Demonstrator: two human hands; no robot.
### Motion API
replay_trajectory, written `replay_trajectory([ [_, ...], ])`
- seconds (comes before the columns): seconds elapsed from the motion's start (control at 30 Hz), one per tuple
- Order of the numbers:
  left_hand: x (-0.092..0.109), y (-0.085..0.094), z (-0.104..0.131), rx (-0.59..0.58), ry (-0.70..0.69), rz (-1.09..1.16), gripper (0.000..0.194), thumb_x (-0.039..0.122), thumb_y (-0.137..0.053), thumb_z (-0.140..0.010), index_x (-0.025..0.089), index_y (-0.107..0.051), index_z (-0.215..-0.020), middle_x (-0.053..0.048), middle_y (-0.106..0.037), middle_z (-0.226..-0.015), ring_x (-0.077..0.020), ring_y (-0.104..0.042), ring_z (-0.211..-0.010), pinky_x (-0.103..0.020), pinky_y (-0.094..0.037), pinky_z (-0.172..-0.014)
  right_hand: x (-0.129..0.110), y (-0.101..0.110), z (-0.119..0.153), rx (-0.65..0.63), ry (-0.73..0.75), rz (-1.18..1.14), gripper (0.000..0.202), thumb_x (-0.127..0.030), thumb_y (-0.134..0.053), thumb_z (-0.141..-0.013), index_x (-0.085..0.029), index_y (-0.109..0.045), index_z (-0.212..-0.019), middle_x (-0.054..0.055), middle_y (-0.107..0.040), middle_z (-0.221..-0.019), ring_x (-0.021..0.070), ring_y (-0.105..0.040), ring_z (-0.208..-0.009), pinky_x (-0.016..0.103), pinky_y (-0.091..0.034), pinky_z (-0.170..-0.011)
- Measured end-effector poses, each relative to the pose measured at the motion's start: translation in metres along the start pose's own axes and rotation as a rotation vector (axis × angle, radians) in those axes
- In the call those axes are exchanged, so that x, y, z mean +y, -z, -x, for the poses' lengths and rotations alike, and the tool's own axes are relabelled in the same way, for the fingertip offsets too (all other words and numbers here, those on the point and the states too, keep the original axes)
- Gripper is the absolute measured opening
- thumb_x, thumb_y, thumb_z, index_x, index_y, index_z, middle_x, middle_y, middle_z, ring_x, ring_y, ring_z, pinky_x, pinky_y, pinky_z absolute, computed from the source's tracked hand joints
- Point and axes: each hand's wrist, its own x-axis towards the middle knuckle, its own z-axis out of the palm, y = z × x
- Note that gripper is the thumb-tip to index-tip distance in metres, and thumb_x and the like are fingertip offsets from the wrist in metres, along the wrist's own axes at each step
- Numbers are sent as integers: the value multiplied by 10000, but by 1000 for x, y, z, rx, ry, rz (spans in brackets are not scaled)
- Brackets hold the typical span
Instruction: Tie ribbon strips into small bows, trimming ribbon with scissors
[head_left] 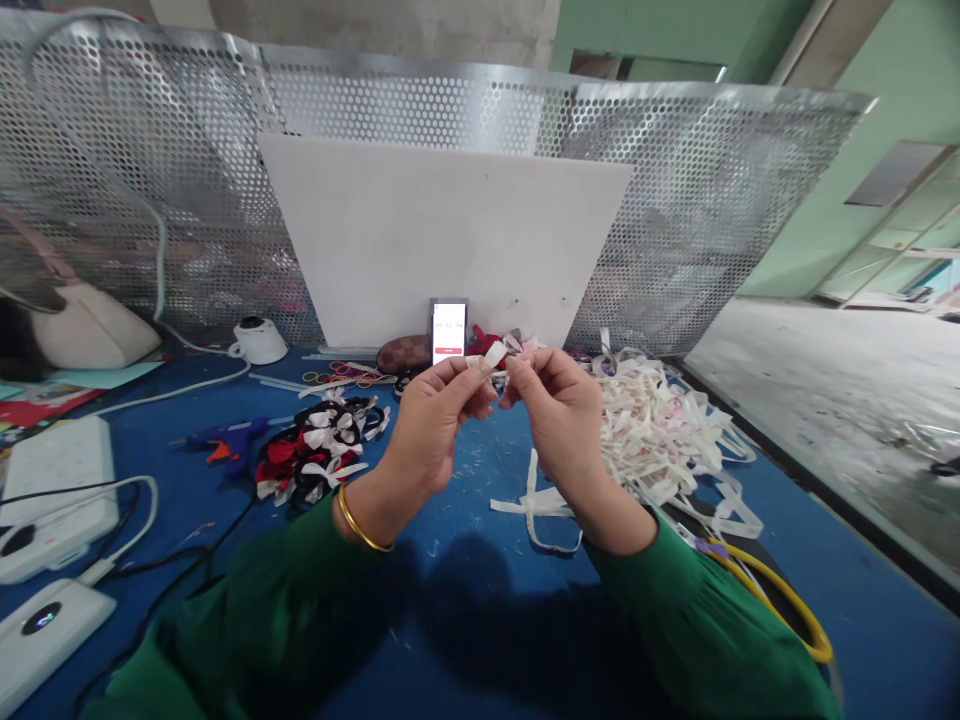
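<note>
Both hands meet over the middle of the blue table, fingertips nearly touching. My left hand (pixel 427 420) is closed in a pinch on a short white ribbon strip (pixel 495 353), whose end sticks up between the hands. My right hand (pixel 559 410) pinches too, close against the strip's other side; what sits between its fingertips is too small to make out. Below the right hand, several loose white ribbon pieces (pixel 532 503) lie on the table. To the right is a large heap of white ribbon strips (pixel 660 420).
A pile of black, red and white bows (pixel 322 445) lies left, beside a blue glue gun (pixel 232 440). A lit phone (pixel 448 330) leans against a white board (pixel 457 240). Yellow-handled scissors (pixel 780 590) lie right. White power strips (pixel 60 490) and cables occupy the left edge.
</note>
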Motion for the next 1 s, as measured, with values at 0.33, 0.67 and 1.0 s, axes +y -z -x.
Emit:
replay_trajectory([
  [0.33,-1,0,0,-1,-68,-53,159,290,-788,-775,148,-725,-807,13,-642,-632,-77,-529,-561,-204,-437,-568,-4,11,-1,-83,171,467,395,-331,-497,-998,-221,-461,-620,-34,-522,-558,111,-470,-536,273,-363,-568],
  [0.67,-5,2,-2,-20,-164,-222,122,254,-759,-799,153,-694,-775,10,-654,-622,-87,-538,-550,-225,-440,-577,-9,4,-1,-164,-148,-105,519,-357,-520,-983,-207,-540,-486,-25,-538,-442,107,-522,-442,263,-438,-528],
  [1.0,-3,3,-3,-45,-146,-283,170,295,-800,-770,153,-714,-736,-4,-659,-617,-102,-565,-573,-237,-444,-591,-3,1,-2,-170,-298,-318,454,-477,-641,-900,-214,-542,-544,-94,-276,-430,77,-207,-398,240,-198,-382],
])
